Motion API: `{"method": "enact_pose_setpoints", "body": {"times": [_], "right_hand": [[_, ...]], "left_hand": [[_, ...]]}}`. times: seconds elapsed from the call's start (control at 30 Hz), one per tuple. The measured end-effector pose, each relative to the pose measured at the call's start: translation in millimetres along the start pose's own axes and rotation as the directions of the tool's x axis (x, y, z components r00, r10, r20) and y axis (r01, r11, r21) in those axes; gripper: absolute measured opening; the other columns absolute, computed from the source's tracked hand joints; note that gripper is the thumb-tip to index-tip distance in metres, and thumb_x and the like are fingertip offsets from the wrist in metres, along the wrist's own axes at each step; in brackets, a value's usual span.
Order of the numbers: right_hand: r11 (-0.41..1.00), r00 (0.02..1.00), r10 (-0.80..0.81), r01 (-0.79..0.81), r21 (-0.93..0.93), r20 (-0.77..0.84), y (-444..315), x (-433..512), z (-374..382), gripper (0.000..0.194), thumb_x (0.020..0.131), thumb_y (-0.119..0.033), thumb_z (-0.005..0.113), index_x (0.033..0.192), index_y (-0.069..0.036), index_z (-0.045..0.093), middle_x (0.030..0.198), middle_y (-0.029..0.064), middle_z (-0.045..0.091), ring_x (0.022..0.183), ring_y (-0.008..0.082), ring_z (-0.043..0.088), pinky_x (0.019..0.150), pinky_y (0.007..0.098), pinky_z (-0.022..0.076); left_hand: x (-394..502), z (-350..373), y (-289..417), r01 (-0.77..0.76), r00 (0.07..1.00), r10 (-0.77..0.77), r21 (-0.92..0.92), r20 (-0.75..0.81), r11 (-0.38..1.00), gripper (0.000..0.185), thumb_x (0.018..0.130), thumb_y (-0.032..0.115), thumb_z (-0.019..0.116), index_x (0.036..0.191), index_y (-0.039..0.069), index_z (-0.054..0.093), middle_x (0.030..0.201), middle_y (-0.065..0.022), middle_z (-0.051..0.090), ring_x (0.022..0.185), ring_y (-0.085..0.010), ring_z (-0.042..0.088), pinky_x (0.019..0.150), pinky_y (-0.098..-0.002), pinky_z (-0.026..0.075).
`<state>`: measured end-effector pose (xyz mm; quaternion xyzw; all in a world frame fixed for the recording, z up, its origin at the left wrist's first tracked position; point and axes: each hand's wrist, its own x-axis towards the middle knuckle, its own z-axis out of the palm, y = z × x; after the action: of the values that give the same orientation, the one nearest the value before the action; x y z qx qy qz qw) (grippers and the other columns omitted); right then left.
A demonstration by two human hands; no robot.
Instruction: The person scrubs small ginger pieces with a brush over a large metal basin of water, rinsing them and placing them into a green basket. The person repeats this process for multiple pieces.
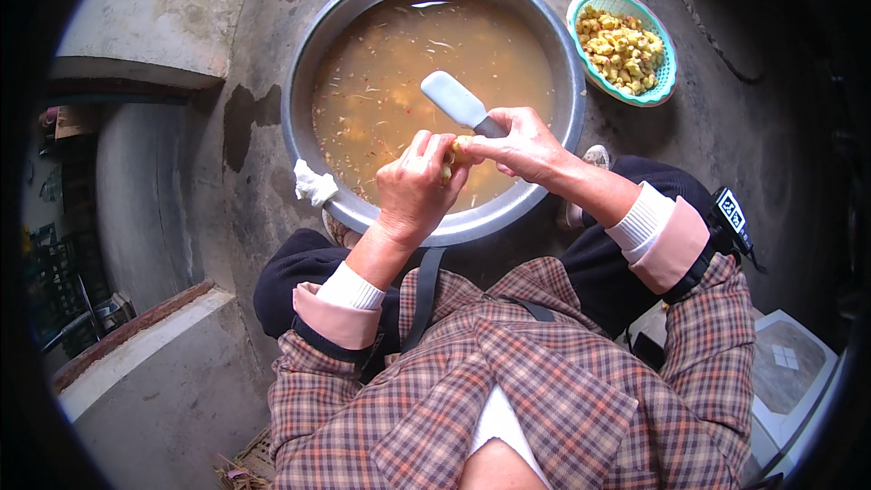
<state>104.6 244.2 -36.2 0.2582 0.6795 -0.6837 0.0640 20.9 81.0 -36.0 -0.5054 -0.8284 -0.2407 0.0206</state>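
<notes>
My left hand (416,184) grips a knobby yellow piece of what looks like ginger root (461,147) above a wide metal basin (297,116). In my right hand (524,148) is a small flat tool with a rounded, pale blue-white blade (452,98) and a dark grey handle (490,126). The blade points up and to the left, away from the root. My right thumb touches the piece from its right side. Cloudy brown water (408,75) fills much of the basin, with pale shreds and small reddish bits afloat. Yellowish lumps show dimly under the surface.
A green plastic basket (670,75) of yellow ginger-like pieces (620,51) stands right of the basin. White cloth or plastic (314,183) hangs over the basin's left rim. A concrete wall with an opening (150,347) lies to the left. A white box (793,354) sits at lower right.
</notes>
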Motion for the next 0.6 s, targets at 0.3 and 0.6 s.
{"method": "enact_pose_setpoints", "body": {"times": [0.3,0.6], "right_hand": [[0.991,1.000,-0.002,0.001,0.131,0.010,7.2,2.6,-2.3,0.023,0.075,-0.020,0.066,0.081,0.001,0.059,0.063,0.0017,0.053,0.052,0.0060,0.050,0.047,0.0221,0.0404],[0.995,1.000,-0.013,0.012,0.102,0.017,1.7,3.4,-6.0,0.029,0.075,-0.026,0.071,0.082,-0.001,0.060,0.065,0.0014,0.054,0.052,0.0061,0.051,0.047,0.0216,0.0415]], "left_hand": [[1.8,0.4,1.5,0.035,0.998,-0.040,-0.124,-0.038,0.992,0.030,0.072,0.024,0.075,0.092,0.008,0.058,0.081,-0.0063,0.060,0.069,-0.0232,0.064,0.056,-0.0307,0.051],[2.9,4.3,0.9,0.256,0.967,-0.241,-0.322,0.087,0.912,0.035,0.071,0.025,0.079,0.089,0.002,0.060,0.080,-0.0104,0.065,0.072,-0.0201,0.067,0.063,-0.0294,0.052]]}}
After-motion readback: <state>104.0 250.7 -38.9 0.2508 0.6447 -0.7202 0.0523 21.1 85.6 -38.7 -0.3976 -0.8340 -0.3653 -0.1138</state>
